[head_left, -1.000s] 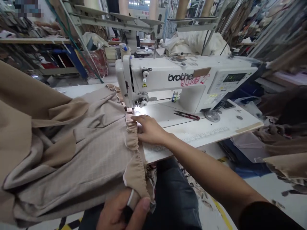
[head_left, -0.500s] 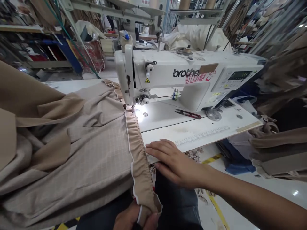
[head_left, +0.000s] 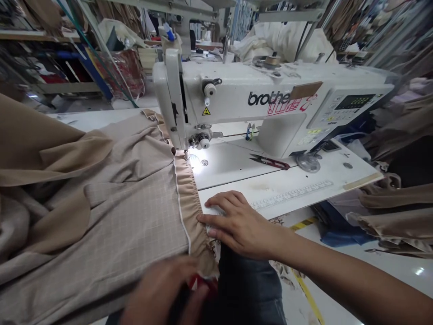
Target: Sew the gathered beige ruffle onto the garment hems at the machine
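Note:
My right hand [head_left: 238, 223] lies flat, fingers slightly apart, on the gathered ruffle [head_left: 191, 212] at the table's front edge, some way below the needle [head_left: 186, 155]. The ruffle is tan and is sewn along a beige checked garment [head_left: 128, 216] with a white edge line. My left hand [head_left: 158, 289] is motion-blurred at the bottom, close to the ruffle's lower end, and I cannot tell whether it grips the cloth. The white Brother sewing machine [head_left: 237, 95] stands over the ruffle's far end, with its presser foot down and its lamp lit.
Red-handled thread snips [head_left: 269, 162] and a round metal part [head_left: 308, 163] lie on the white sewing table [head_left: 237, 194], which has a ruler strip [head_left: 291, 196]. Tan cloth [head_left: 389, 212] hangs at the right. Shelves and fabric stand behind; my dark-trousered lap [head_left: 246, 289] lies below.
My left hand has swung left and blurred, no longer clearly pinching the ruffle's end. My right hand has shifted slightly up and left on the ruffle. The view has tilted a little.

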### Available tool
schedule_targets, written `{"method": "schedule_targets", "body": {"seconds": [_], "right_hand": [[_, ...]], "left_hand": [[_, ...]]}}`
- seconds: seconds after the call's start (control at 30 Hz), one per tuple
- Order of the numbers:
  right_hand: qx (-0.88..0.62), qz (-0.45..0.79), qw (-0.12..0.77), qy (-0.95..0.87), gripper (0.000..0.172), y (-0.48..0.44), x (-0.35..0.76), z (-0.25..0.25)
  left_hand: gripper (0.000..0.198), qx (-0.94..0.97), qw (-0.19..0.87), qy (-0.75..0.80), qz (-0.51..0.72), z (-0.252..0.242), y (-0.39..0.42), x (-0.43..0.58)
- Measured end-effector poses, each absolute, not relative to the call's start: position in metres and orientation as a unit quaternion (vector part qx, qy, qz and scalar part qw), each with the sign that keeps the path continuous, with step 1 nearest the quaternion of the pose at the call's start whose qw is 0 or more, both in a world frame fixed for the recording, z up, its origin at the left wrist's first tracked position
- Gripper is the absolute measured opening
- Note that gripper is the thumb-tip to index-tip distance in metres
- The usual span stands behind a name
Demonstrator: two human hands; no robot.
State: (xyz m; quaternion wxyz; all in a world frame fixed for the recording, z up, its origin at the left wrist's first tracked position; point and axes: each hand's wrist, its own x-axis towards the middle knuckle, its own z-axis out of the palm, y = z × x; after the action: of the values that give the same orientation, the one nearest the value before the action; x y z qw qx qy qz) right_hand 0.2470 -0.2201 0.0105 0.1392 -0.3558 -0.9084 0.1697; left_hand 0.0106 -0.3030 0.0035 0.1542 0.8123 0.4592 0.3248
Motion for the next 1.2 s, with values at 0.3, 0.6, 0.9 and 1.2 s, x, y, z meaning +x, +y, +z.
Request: {"method": "schedule_targets", "body": {"seconds": [0.3,0.6,0.9,1.2], "right_hand": [[-0.363,0.172,0.141,-0.905,0.038,-0.221,0.246,0.013],[-0.376,0.153,0.148,-0.902,0.039,-0.193,0.241,0.008],[-0.376,0.149,0.138,-0.904,0.041,-0.182,0.239,0.01],[-0.393,0.113,0.115,-0.905,0.044,-0.146,0.228,0.007]], "left_hand": [[0.051,0.894,-0.079,0.414,0.15,-0.008,-0.156,0.0],[0.057,0.89,-0.078,0.422,0.151,-0.009,-0.126,-0.003],[0.05,0.888,-0.094,0.414,0.175,-0.014,-0.15,0.006],[0.067,0.89,-0.048,0.432,0.14,-0.016,-0.101,-0.003]]}}
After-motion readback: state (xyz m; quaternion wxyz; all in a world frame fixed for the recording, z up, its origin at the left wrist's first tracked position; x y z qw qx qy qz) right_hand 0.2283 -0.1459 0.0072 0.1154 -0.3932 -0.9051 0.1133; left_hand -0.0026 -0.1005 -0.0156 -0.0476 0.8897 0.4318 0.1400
